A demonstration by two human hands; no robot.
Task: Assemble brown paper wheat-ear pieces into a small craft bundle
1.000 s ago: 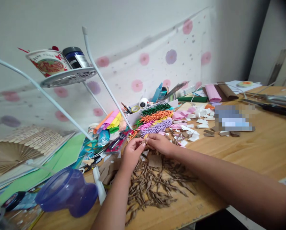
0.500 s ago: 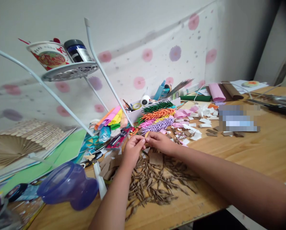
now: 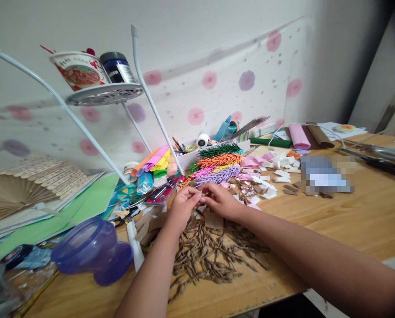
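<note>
My left hand [image 3: 183, 204] and my right hand [image 3: 220, 201] meet at the fingertips, both closed in a pinch. Whatever lies between them is too small and hidden to make out. Below them a heap of twisted brown paper pieces [image 3: 206, 254] spreads over the wooden table [image 3: 320, 225]. A flat brown paper piece [image 3: 214, 220] rests on the heap, just under my right hand. Right behind my fingers lie braided paper spikes: a purple one [image 3: 220, 175], an orange one [image 3: 219, 160] and a dark green one [image 3: 219, 151].
A purple plastic container [image 3: 94, 251] stands left of my left forearm. Behind it are green sheets [image 3: 68, 216] and a folding fan [image 3: 21, 190]. A white-legged stand [image 3: 104, 93] holds a paper bowl [image 3: 80, 73] and a jar [image 3: 118, 68]. Paper scraps [image 3: 267, 187] lie to the right.
My right fingers have curled slightly, and the yellowish bit earlier seen by them no longer shows. Both hands stay together over the heap. The view has shifted a little.
</note>
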